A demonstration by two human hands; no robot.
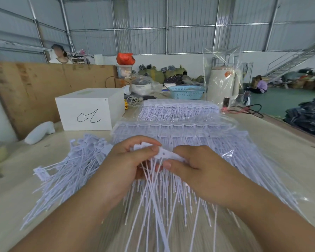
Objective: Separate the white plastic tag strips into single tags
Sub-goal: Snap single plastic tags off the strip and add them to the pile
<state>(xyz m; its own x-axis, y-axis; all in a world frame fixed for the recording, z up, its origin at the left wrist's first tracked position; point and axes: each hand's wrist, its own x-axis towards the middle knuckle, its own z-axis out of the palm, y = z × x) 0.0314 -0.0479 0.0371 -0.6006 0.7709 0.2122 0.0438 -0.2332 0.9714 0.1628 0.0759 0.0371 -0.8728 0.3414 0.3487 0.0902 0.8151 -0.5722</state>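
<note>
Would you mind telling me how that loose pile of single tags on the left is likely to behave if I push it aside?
The loose pile of single tags would probably slide easily but scatter, since the tags lie crisscrossed and unbundled. Their thin tails look bendy, so some may snag on each other. They seem very light, so a gentle push on the table should do.

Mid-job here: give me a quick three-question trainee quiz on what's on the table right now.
1. True or false: both hands grip the same tag strip.
2. Where is the pile of single tags? A) by the left hand B) by the right hand C) inside the white box
3. Fill in: the strips still to be separated lie in clear plastic ____.

Key: 1 true; 2 A; 3 bags.
</note>
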